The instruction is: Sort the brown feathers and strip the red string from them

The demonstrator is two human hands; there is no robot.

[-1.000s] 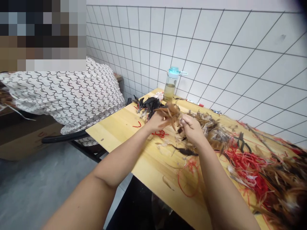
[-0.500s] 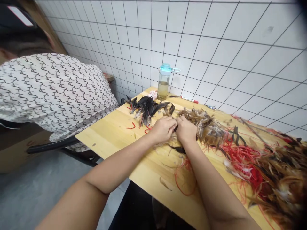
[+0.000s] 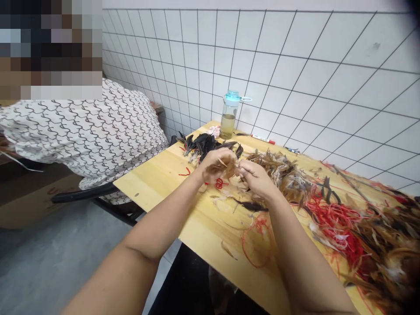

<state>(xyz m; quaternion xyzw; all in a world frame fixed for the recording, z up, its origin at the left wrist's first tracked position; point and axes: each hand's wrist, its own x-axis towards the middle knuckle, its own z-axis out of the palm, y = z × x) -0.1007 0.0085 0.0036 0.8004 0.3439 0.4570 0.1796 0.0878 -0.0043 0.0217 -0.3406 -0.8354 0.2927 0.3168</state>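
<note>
My left hand (image 3: 212, 161) is closed around a small bunch of brown feathers (image 3: 227, 169), whose tips fan out toward my wrist. My right hand (image 3: 257, 177) meets it at the bunch's narrow end, its fingers pinched together. What exactly lies between those fingertips is too small to make out. Behind my left hand lies a pile of black feathers (image 3: 204, 143). A heap of brown feathers (image 3: 278, 168) spreads just beyond my right hand. Short red string pieces (image 3: 220, 183) and a loose black feather (image 3: 252, 205) lie on the wooden table (image 3: 203, 218) below.
A water bottle (image 3: 229, 114) stands near the tiled wall, with a red-and-white marker (image 3: 263, 139) beside it. Tangled red string (image 3: 337, 218) and a big brown feather pile (image 3: 393, 249) cover the right side. A person in a patterned shirt (image 3: 98, 131) sits at the left.
My left hand has lifted and turned, so the brown feather bunch now shows in it. My right hand has opened slightly away from it, still pinched. The camera view has shifted a little.
</note>
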